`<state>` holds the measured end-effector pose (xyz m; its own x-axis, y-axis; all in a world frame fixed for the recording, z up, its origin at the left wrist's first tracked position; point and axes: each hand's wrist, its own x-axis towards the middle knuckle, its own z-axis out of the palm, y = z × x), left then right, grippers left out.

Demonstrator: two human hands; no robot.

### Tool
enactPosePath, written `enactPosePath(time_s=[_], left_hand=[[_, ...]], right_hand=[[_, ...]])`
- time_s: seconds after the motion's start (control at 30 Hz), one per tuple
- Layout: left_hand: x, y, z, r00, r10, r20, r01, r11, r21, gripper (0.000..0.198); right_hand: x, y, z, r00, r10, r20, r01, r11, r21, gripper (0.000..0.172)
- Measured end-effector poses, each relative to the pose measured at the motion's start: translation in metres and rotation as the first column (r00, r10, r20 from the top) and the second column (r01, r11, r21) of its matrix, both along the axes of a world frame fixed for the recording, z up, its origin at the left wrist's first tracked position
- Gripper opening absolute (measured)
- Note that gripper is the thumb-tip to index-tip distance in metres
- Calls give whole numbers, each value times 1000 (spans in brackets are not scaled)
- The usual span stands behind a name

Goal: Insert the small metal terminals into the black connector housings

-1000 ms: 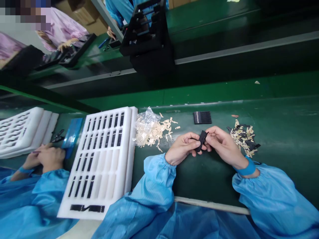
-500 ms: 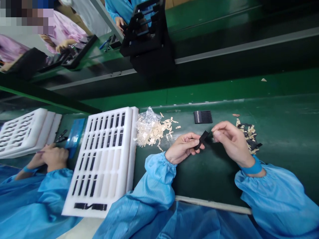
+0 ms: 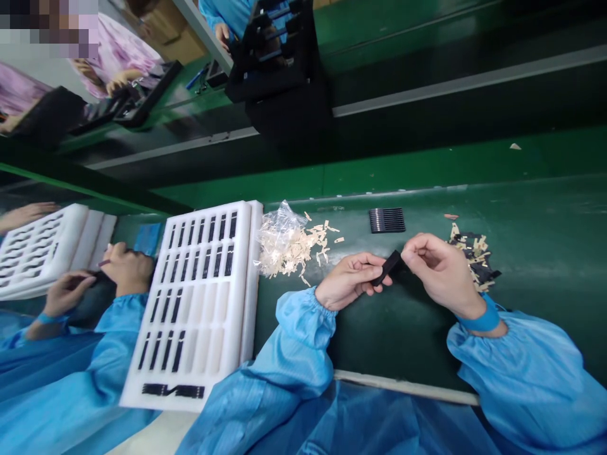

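Observation:
My left hand point(image 3: 353, 279) is closed around a small black bar-shaped part point(image 3: 391, 264), which slants up to the right. Thumb and fingertips of my right hand point(image 3: 441, 268) are pinched together at the bar's upper end; whatever lies between them is too small to make out. Behind my hands, a neat row of thin black strips point(image 3: 387, 221) lies on the green bench. Close by my right hand is a small heap of cream and black pieces point(image 3: 478, 260). A larger pile of cream-coloured flat pieces point(image 3: 289, 253) spills from a clear plastic bag point(image 3: 286, 217) beyond my left hand.
White foam trays point(image 3: 208, 381) with black strips in their slots are stacked to my left. Farther left are a co-worker's hands point(image 3: 127, 268), a blue strip point(image 3: 147, 238) and more foam trays point(image 3: 76, 237). A black rack point(image 3: 279, 76) stands across the bench.
My right hand has moved slightly left, up to the end of the black bar. The co-worker's hands have separated, and another hand has appeared over the far-left trays.

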<state>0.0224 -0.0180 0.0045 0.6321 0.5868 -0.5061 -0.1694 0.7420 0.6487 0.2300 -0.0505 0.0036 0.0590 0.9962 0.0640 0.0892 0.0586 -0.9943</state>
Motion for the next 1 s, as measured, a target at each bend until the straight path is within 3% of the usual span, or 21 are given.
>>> enactPosePath(time_s=[0.43, 0.6, 0.7, 0.8, 0.9, 1.0], left_hand=[[1, 2, 0, 999, 17, -52, -15, 999, 31, 51], [1, 3, 0, 995, 79, -58, -80, 997, -19, 48], [0, 2, -1, 997, 71, -37, -72, 997, -15, 46], [-1, 1, -1, 1000, 31, 3, -31, 999, -11, 48], [-3, 0, 0, 998, -20, 54, 20, 1000, 9, 48], [-4, -1, 0, 994, -70, 87, 67, 997, 36, 47]], right_hand=[[-1, 4, 0, 1000, -17, 18, 18, 997, -74, 28], [-3, 6, -3, 982, -176, 66, 181, 981, -69, 27], [-9, 3, 1, 999, -48, -9, 46, 993, -105, 35], [-17, -5, 2, 989, 118, -90, -128, 985, -116, 29], [-25, -14, -1, 960, 127, -250, -158, 982, -107, 22], [-30, -18, -1, 881, 102, -462, -172, 979, -112, 27]])
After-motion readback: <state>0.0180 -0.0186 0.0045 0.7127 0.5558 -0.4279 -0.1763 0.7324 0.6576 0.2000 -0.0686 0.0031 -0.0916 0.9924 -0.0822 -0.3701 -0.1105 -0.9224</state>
